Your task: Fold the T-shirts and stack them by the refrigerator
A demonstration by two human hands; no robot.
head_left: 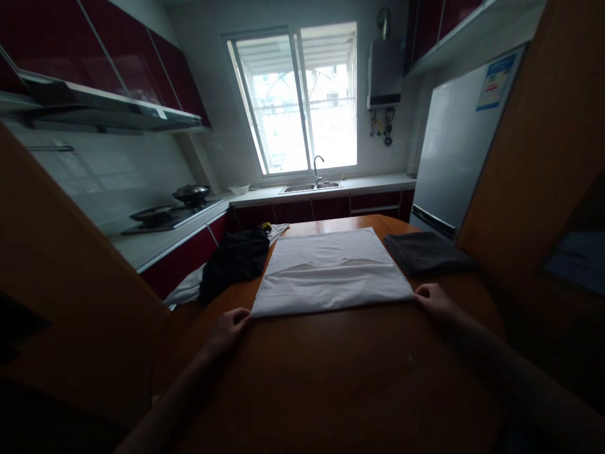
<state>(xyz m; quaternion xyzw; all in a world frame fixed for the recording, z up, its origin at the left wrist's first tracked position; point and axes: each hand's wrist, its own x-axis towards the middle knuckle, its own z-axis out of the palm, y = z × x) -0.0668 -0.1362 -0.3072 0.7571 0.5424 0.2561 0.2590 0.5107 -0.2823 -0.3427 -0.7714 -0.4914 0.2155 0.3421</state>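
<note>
- White cloth (331, 287) lies folded flat on wood table (331, 366); near edge runs hand to hand.
- L hand (230, 325): fingertips pinch its near L corner.
- R hand (432, 299): pinches near R corner.
- Open tabletop btwn forearms, nr side of cloth.
- Dark folded fabric (428, 252) just R, by table's R edge; black garment (236, 255) at L edge.
- Count: 2 hands, 1 white cloth, 2 pans (191, 194) on hob (182, 217), 1 faucet (316, 169).

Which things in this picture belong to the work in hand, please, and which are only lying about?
In the work:
white cloth
left hand and right hand, at its near corners
wooden table, under it

Apparently just lying about:
folded dark cloth
heap of black cloth
front pan and rear pan
white bowl
</note>
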